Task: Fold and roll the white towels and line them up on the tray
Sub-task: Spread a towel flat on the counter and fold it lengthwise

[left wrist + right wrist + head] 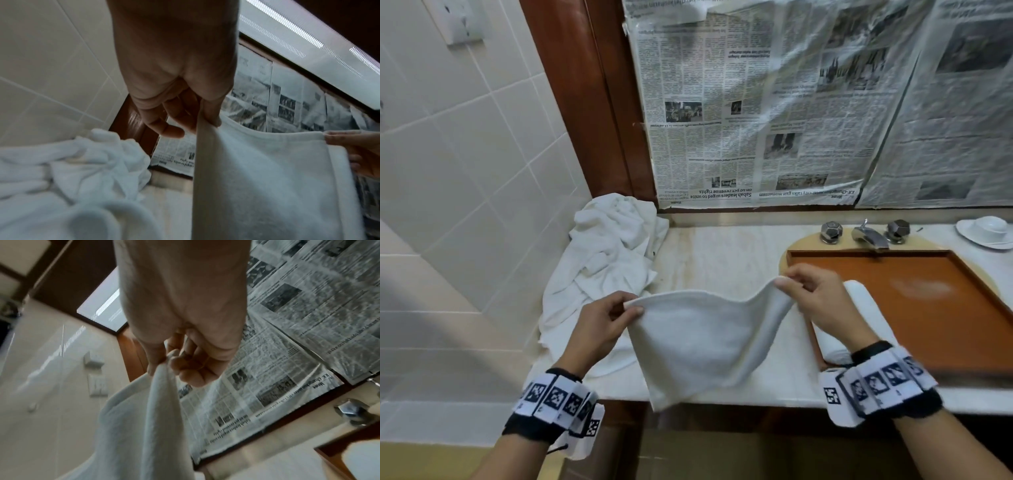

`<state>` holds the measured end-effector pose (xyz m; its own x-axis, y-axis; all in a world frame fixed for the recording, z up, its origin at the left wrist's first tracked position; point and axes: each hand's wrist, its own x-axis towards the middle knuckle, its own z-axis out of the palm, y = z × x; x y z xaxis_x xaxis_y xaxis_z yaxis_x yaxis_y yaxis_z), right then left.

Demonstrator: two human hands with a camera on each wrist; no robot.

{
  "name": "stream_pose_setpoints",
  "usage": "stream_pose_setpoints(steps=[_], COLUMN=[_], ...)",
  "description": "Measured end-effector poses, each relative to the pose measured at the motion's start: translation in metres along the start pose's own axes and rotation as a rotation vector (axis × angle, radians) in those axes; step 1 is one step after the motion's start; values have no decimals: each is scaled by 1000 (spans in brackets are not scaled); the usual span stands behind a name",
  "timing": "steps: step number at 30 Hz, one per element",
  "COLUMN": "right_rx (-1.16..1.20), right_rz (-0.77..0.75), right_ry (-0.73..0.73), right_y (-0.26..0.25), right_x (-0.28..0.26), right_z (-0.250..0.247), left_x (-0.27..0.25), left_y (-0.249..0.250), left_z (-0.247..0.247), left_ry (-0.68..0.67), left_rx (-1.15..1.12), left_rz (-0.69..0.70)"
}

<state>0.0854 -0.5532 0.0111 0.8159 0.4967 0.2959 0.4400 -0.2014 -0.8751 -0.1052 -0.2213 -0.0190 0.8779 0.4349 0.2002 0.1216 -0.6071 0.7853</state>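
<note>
White hand towel (702, 339) is held in the air above the front edge of the bench (722, 246), top hem sagging between two pinches, lower end hanging past the bench edge. Judged light, soft and limp: no shape is kept unsupported, so it is best taken at the corners, as here. Left hand (602, 325): thumb and fingers closed on the left top corner. Right hand (822, 301): thumb and forefinger pinched on the right top corner, other fingers curled. One rolled towel (859, 308) is lying at the left end of the wooden tray (928, 308). Heap of unfolded towels (606, 260) is seen at the bench's left end.
</note>
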Motion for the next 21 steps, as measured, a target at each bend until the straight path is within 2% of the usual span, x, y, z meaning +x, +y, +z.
stream_pose_setpoints(steps=[5,8,10,16,21], right_rx=[-176,-215,-220,-305,-386], right_rz=[140,311,412,512,545], right_ry=[-159,-236,-313,-451,-450], right_y=[62,90,102,117,115], right_x=[1,-5,-13,-34,-44], right_z=[76,117,138,160,159], left_x=[15,23,28,29,25], left_y=[-45,-75,-94,-120,-110], left_z=[52,77,86,104,111], left_ry=[-63,-143,-201,-463,-455], left_rx=[170,284,345,587,452], left_rz=[-101,-177,-139,-2,-62])
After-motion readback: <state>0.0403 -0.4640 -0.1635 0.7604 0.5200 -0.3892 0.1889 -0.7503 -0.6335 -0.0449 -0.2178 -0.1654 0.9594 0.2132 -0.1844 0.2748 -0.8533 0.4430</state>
